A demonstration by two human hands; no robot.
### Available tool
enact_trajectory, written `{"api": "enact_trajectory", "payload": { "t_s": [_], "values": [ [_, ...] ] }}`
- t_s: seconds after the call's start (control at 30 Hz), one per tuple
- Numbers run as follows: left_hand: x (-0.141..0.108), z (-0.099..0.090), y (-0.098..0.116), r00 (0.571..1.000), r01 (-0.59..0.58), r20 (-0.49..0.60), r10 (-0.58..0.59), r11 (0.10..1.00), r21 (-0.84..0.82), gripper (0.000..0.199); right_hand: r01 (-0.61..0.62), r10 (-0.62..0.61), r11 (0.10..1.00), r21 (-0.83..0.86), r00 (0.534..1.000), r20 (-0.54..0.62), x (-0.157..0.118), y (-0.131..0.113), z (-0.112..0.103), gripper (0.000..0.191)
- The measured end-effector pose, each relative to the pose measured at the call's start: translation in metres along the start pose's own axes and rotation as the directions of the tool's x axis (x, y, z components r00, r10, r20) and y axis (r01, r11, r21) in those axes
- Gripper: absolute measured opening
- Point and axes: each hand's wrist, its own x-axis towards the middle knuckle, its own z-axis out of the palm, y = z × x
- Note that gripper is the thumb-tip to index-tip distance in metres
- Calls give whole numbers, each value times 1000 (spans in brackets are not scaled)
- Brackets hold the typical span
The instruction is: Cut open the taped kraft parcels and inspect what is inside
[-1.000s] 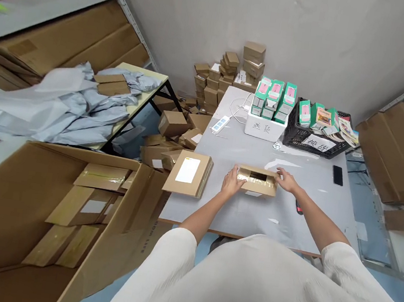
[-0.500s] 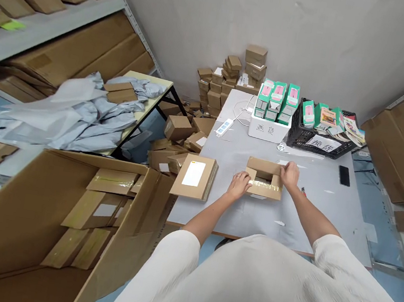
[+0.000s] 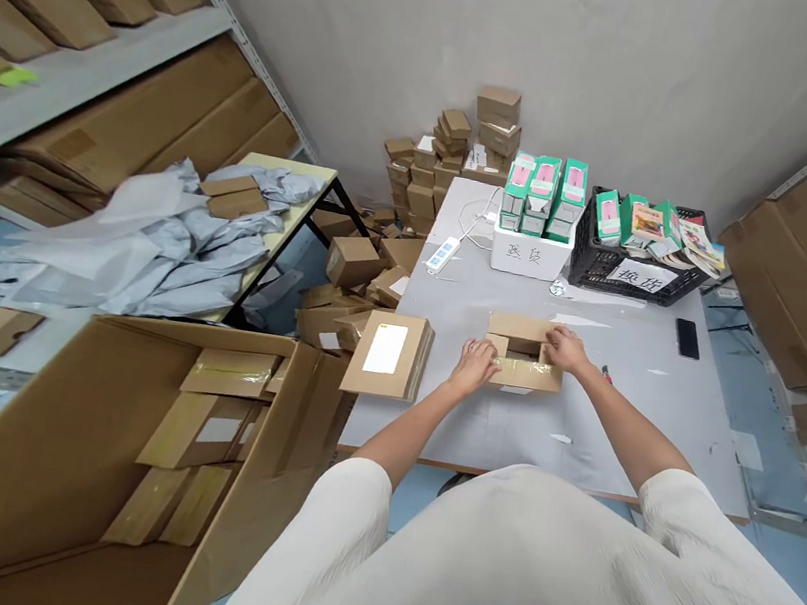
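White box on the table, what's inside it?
Green and pink product boxes stand upright in the white box; its walls hide their lower parts and anything beneath them.

A carton (image 3: 521, 373) lies on the table (image 3: 620, 426), a second carton (image 3: 387, 356) to its left (a bin (image 3: 527, 257) behind them).

Bright, even indoor light fills the room, leaving only faint, soft shadows on the desk (image 3: 628, 422). The packing tape (image 3: 524, 371) shows a small glare. Wide-angle distortion bends the metal shelves (image 3: 85, 48) near the edges, with no obvious blur.
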Motion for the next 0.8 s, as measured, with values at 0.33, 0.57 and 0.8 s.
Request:
{"api": "enact_trajectory", "payload": {
  "t_s": [0.33,0.57,0.8],
  "values": [
    [11,-20,19,979,-180,116,167,976,120,16,-31,30,999,17,998,48,22,2,-8,56],
    [-14,-9,26,958,-223,200,205,972,72,20,-49,48,999,18,998,44,18,1,-3,71],
    [-9,1,31,977,-63,207,47,996,70,30,-57,58,998,-11,997,47,5,-6,1,74]
  ]
}}
